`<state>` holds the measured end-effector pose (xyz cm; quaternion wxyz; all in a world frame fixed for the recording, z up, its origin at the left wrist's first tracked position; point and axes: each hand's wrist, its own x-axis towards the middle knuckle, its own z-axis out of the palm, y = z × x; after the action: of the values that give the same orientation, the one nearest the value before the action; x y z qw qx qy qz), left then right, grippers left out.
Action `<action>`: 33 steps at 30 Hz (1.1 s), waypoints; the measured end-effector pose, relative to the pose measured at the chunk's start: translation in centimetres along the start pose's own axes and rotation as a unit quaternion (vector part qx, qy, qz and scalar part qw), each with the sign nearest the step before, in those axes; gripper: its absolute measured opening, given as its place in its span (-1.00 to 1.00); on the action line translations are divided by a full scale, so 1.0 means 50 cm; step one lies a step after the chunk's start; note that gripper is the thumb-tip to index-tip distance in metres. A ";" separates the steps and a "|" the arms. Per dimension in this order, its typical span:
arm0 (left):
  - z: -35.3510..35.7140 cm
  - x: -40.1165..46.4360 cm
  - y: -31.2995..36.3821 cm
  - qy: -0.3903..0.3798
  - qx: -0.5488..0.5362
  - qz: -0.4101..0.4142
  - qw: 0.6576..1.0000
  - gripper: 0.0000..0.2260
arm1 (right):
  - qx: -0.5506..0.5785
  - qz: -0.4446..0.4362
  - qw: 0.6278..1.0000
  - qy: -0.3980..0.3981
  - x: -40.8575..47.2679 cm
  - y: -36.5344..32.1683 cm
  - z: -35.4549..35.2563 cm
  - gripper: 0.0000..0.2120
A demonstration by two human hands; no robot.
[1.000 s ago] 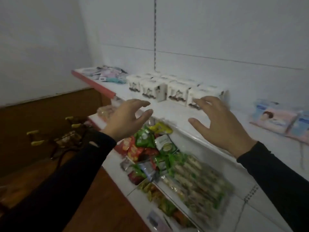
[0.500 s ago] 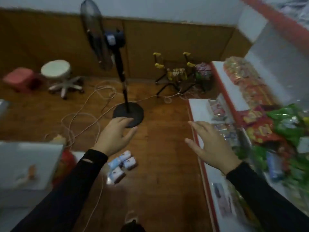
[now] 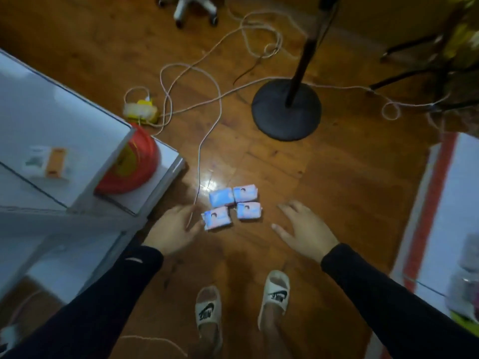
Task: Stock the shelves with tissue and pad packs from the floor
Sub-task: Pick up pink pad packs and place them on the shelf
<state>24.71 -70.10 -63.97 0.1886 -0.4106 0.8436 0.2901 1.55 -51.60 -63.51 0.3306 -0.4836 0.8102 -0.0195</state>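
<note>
Lying flat on the wooden floor (image 3: 298, 164), four pad packs (image 3: 233, 206) form a two-by-two block, long axes running left-right. Left hand (image 3: 174, 232) beside them and right hand (image 3: 305, 233) near them hover, fingers spread, gripping nothing. Fan base (image 3: 286, 110) stands beyond the packs.

Cut off, blurred or too small to read

Fan pole (image 3: 308, 55) and stool (image 3: 194, 7) beyond both grips run off the top edge; shelf goods (image 3: 464, 281) right of the right grip (image 3: 305, 230) are blurred; pack (image 3: 217, 217) print beside the left grip (image 3: 173, 229) is unreadable
</note>
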 end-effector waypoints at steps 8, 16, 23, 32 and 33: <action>0.489 0.371 -0.234 -0.052 0.000 -0.084 0.995 -0.41 | -0.029 -0.010 0.998 -0.046 0.416 0.196 0.470 -0.30; 0.700 0.580 -0.356 0.003 -0.036 -0.119 0.992 -0.40 | -0.070 -0.011 0.997 -0.020 0.605 0.281 0.742 -0.05; 0.704 0.523 -0.309 -0.082 -0.038 -0.021 0.996 -0.52 | -0.018 -0.009 1.000 0.014 0.548 0.265 0.708 -0.34; 0.238 0.335 -0.062 0.045 0.000 0.108 0.993 -0.23 | 0.027 0.007 0.992 0.120 0.263 0.195 0.229 -0.38; 0.162 0.309 -0.019 0.060 -0.001 0.126 0.990 -0.24 | 0.033 0.006 0.991 0.132 0.225 0.180 0.155 -0.37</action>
<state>16.99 -74.35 -79.06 0.0993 -0.3176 0.8981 0.2876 -4.63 -53.54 -78.53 0.2362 -0.4604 0.8488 -0.1080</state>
